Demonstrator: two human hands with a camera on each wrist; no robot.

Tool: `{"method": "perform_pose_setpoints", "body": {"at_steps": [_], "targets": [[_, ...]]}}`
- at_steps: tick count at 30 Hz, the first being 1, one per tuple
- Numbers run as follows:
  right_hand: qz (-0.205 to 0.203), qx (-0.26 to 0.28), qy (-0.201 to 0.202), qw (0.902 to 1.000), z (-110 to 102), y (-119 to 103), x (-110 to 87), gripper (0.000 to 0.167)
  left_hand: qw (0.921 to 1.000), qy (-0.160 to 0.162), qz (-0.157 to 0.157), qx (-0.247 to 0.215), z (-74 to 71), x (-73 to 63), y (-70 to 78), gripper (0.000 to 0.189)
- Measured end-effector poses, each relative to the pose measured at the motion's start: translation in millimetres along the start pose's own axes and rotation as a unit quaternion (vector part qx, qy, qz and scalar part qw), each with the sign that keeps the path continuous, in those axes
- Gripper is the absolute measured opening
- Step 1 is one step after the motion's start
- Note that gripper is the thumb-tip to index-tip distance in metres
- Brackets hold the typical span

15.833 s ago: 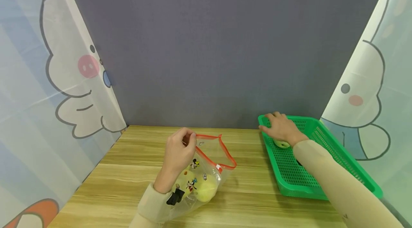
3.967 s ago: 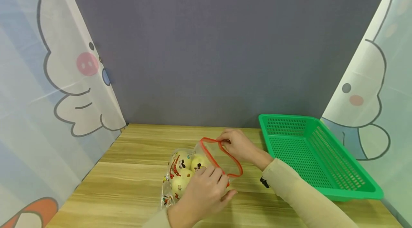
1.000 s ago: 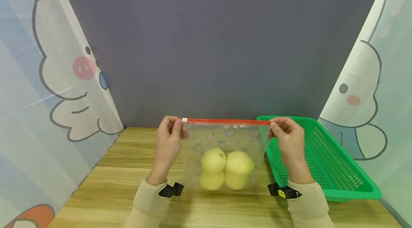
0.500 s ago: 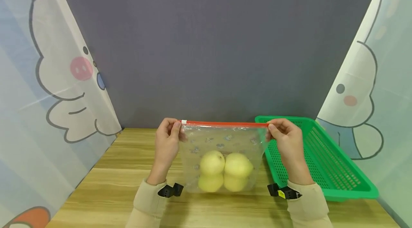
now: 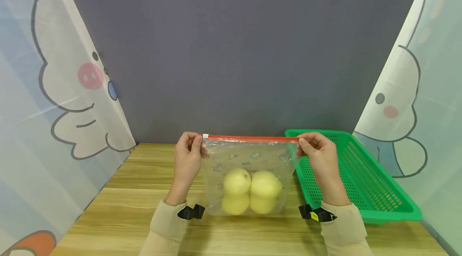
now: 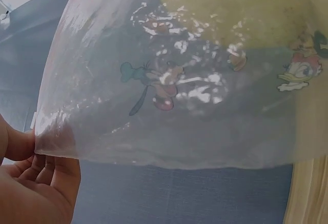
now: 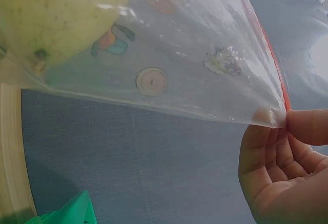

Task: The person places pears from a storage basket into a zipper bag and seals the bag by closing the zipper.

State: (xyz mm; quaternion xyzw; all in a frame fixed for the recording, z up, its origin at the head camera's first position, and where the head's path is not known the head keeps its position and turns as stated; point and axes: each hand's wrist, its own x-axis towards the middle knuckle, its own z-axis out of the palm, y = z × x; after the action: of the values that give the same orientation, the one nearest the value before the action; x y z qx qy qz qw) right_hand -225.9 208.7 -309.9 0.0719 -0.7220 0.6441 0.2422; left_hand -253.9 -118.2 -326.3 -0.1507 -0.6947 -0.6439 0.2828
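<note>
A clear zip bag (image 5: pixel 249 152) printed with small cartoon figures is stretched upright between both hands. Along its top the red zip strip (image 5: pixel 249 139) runs straight, with the white slider (image 5: pixel 205 136) at the left end. Inside, several speckled yellow-green fruits (image 5: pixel 236 181), round like pears, sit at the bottom. My left hand (image 5: pixel 188 155) pinches the top left corner between thumb and fingers, beside the slider. The opposite corner is pinched by my right hand (image 5: pixel 321 155). Both wrist views show the taut film, with thumb and curled fingers of the left hand (image 6: pixel 41 183) and right hand (image 7: pixel 287 167) at its corners.
A green perforated basket (image 5: pixel 361 175) stands on the right of the wooden table (image 5: pixel 137 200), partly behind my right hand. A grey backdrop (image 5: pixel 245 55) rises behind the table, with cartoon-printed curtains (image 5: pixel 404 87) at both sides.
Earlier my right hand was at a fruit in the basket and the bag's mouth gaped. Since then the fruit left the basket, the mouth came together, and the bag was raised upright. The last second is nearly still.
</note>
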Motion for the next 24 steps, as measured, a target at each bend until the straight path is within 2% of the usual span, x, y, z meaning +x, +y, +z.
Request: {"method": "perform_pose_setpoints", "body": {"at_steps": [5, 17, 24], "targets": [[-0.003, -0.004, -0.004, 1.0000, 1.1, -1.0, 1.7, 0.016, 1.0000, 0.007, -0.003, -0.005, -0.8, 0.8, 0.6, 0.014], [0.006, -0.016, 0.012, 0.9998, 2.8, -2.9, 0.1, 0.017, 0.9997, -0.005, -0.009, -0.022, -1.8, 0.1, 0.7, 0.013], [0.005, -0.017, 0.015, 0.9997, 4.2, -1.1, -1.0, 0.020, 0.9985, 0.000, -0.040, -0.038, -2.5, 0.8, 2.5, 0.015]]}}
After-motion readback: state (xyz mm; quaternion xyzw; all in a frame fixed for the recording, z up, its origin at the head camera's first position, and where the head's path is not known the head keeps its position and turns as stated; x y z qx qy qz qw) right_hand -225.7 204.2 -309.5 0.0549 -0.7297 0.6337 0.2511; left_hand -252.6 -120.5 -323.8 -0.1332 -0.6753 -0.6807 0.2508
